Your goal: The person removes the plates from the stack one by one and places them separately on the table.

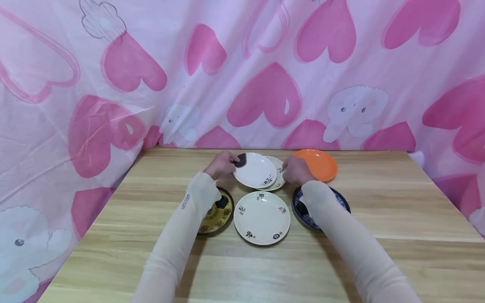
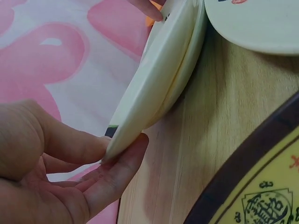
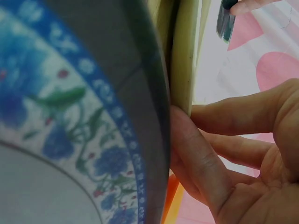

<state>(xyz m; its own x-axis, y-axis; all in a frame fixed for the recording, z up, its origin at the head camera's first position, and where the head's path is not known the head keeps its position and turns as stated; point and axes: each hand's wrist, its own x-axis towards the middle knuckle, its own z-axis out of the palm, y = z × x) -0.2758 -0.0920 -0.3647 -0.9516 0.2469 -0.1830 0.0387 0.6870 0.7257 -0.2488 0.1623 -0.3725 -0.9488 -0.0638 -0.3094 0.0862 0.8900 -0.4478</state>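
My left hand (image 1: 221, 165) pinches the rim of a white plate (image 1: 255, 168) at its black patch, thumb on one face and fingers on the other. In the left wrist view this white plate (image 2: 154, 70) is tilted, its left edge raised over the plate below. That lower one is a cream plate (image 1: 279, 181) with small dark marks, partly covered. My right hand (image 1: 298, 170) pinches the cream plate's right rim; in the right wrist view the thumb and fingers close on the pale edge (image 3: 184, 70).
An orange plate (image 1: 323, 164) lies at the back right. In front, a cream plate with black and red characters (image 1: 262, 219) sits between a yellow-brown plate (image 1: 216, 221) and a blue patterned plate (image 1: 342, 200). Both sleeves overlap the side plates. A heart-print cloth (image 1: 265, 97) hangs behind the table.
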